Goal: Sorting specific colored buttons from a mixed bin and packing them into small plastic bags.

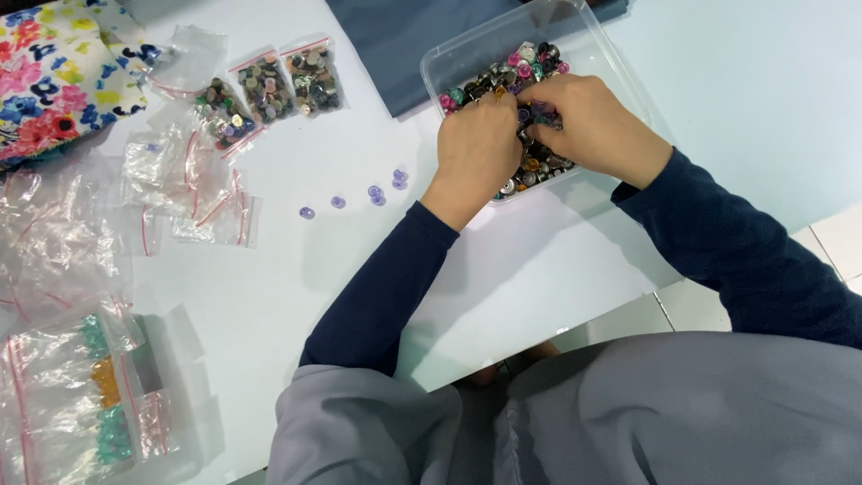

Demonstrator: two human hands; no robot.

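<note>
White table (pixel 269 287) | both hands (pixel 539 135) curled, fingertips pinching mixed buttons (pixel 539 171) in clear tray (pixel 503 36)

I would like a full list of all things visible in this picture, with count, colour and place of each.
Plastic tub: one, clear, top centre, holds mixed buttons.
Loose buttons: about five, lilac, left of the tub.
Filled bags: three, clear, mixed buttons, top left.
Empty bags: several, clear, left.
Sorted bags: several, teal and orange contents, bottom left.
Floral cloth: one, top left corner.
Table: white.
Left hand, right hand: both in the tub.
</note>
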